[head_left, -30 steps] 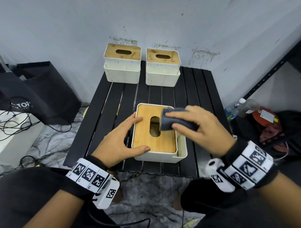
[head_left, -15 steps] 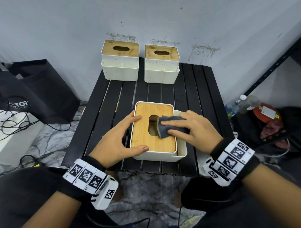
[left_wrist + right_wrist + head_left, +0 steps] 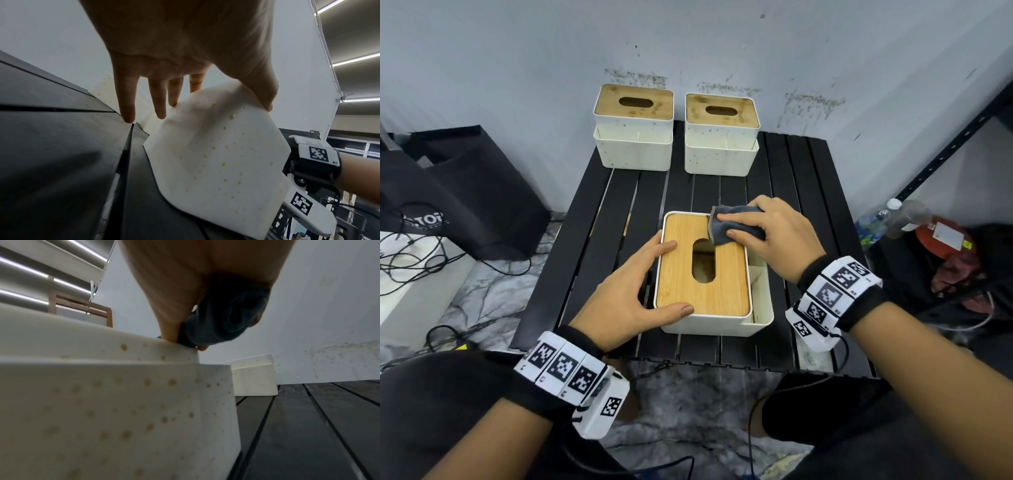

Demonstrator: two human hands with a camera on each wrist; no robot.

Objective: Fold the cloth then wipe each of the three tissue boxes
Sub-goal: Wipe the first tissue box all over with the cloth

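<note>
A white tissue box with a bamboo lid (image 3: 688, 287) stands near the front of the black slatted table (image 3: 599, 219). My right hand (image 3: 767, 233) holds a folded dark grey cloth (image 3: 726, 229) and presses it on the lid's far right corner. In the right wrist view the cloth (image 3: 222, 324) is bunched in the palm above the box's spotted wall (image 3: 123, 402). My left hand (image 3: 626, 291) steadies the box from its left side, thumb on the near edge, fingers straight; the left wrist view shows those fingers (image 3: 158, 104) against the white wall (image 3: 216, 154). Two more tissue boxes (image 3: 635, 126) (image 3: 722, 133) stand at the back.
A black bag (image 3: 448, 192) and cables (image 3: 410, 253) lie on the floor to the left. At the right are a black metal shelf frame (image 3: 945, 154), a plastic bottle (image 3: 876, 219) and a red item (image 3: 941, 240). The wall is right behind the two far boxes.
My right hand has slid the cloth over the lid, first toward me beside the slot, then away to the far right corner. The left hand has kept its hold on the box.
</note>
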